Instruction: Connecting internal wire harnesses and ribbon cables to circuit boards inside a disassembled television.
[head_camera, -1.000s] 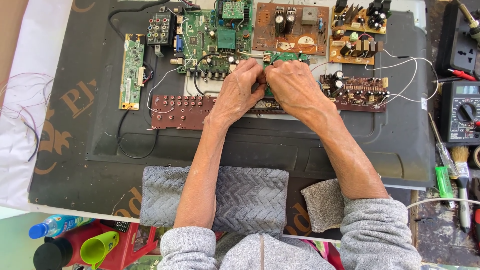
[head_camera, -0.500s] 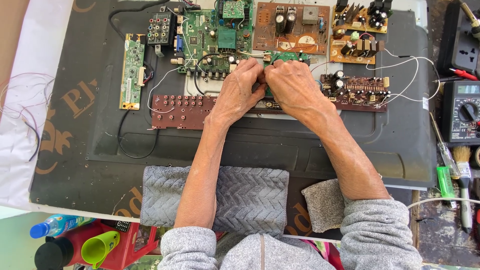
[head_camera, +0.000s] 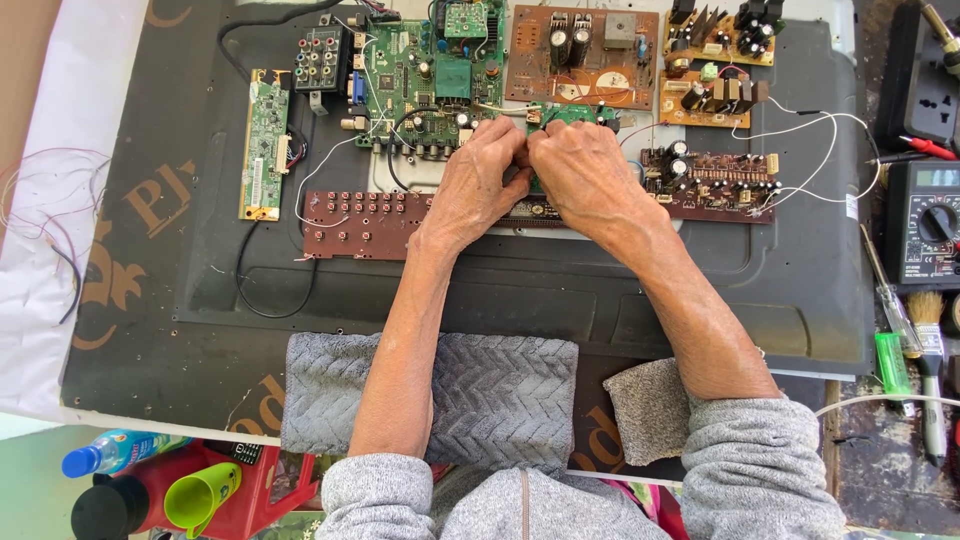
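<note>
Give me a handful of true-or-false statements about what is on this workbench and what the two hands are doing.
1. Both the left hand and the right hand are at the small green circuit board. True.
2. The multimeter lies at the left edge of the bench. False: it lies at the right edge.
3. A long brown button board lies left of the left hand. True.
4. The right hand holds the paintbrush. False: the brush lies untouched at the right, beside a green-handled screwdriver.
5. The forearms pass over a grey knitted cloth. True.
6. The blue-capped bottle stands on the circuit boards. False: it is at the lower left, below the bench.
</note>
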